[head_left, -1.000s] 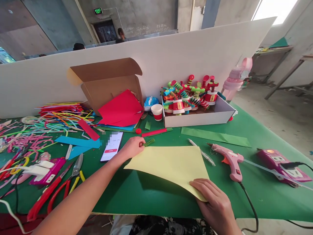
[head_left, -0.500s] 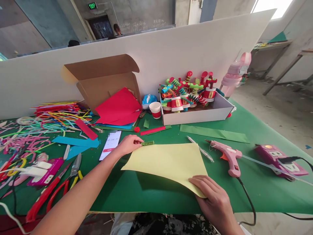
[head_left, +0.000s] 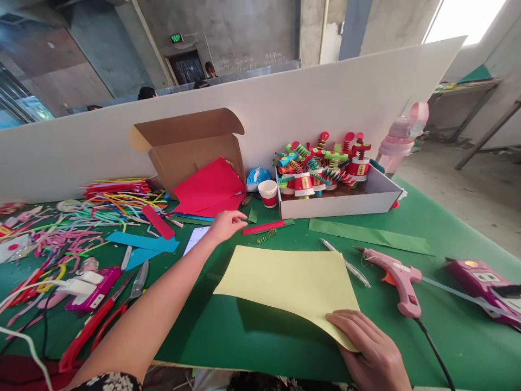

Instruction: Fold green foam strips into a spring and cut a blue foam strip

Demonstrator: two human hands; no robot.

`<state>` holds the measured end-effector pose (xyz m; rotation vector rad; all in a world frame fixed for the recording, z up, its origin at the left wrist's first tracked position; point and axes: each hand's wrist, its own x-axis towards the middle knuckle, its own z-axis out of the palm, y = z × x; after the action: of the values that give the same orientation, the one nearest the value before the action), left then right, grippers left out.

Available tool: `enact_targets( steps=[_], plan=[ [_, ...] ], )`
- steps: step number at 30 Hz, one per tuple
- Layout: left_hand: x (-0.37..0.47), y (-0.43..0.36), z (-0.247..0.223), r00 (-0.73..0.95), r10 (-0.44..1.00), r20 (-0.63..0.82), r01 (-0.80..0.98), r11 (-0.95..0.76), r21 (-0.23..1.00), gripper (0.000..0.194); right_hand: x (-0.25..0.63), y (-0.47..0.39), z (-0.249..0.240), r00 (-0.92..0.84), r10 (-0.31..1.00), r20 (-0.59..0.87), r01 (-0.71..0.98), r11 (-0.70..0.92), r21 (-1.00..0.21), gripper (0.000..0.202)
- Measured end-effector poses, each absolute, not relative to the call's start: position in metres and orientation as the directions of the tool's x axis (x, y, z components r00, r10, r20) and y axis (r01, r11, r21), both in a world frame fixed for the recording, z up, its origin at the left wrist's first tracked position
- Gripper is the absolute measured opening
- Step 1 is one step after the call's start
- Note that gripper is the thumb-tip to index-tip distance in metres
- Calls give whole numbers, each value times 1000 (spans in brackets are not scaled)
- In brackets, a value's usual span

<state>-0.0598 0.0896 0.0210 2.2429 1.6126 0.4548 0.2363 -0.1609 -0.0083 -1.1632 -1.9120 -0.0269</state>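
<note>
My left hand [head_left: 228,225] hovers above the table behind the left part of the yellow paper, its fingers curled with nothing seen between them. Just right of it, a small green paper spring [head_left: 267,235] lies on the table beside a red strip [head_left: 264,227]. The yellow paper sheet [head_left: 285,271] lies in front of me, its near edge curling up. At its near right corner my right hand [head_left: 368,342] grips the paper, thumb hidden. A white pen [head_left: 345,263] rests beyond the sheet's right side.
A pink glue gun [head_left: 401,277] and a purple power strip [head_left: 484,288] lie right. Behind stand a white box of paper figures [head_left: 337,205], paper cups [head_left: 268,193] and a cardboard box [head_left: 191,127]. Scissors [head_left: 95,326], pipe cleaners [head_left: 122,201] and a phone [head_left: 195,239] are left.
My left hand has let go of the green spring, which now lies by the red strip, and has moved slightly up and away from the yellow sheet. The view has shifted.
</note>
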Motion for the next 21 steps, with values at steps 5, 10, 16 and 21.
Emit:
enact_targets(
  steps=[5, 10, 16, 21],
  plan=[
    [-90, 133, 21, 146, 970, 195, 988, -152, 15, 27, 240, -162, -18, -193, 729, 657, 747, 543, -384, 26],
    [-98, 157, 6, -83, 986, 141, 973, 49, 226, 8, 243, -164, -22, -217, 749, 626, 748, 540, -386, 29],
    [-107, 163, -4, 71, 976, 205, 817, -175, 550, 40, 238, -162, -15, -200, 725, 659, 734, 556, -389, 29],
    [-113, 152, 0, 314, 944, 101, 884, -329, 332, 71, 236, -161, -11, -175, 717, 675, 734, 552, -396, 27]
  ],
)
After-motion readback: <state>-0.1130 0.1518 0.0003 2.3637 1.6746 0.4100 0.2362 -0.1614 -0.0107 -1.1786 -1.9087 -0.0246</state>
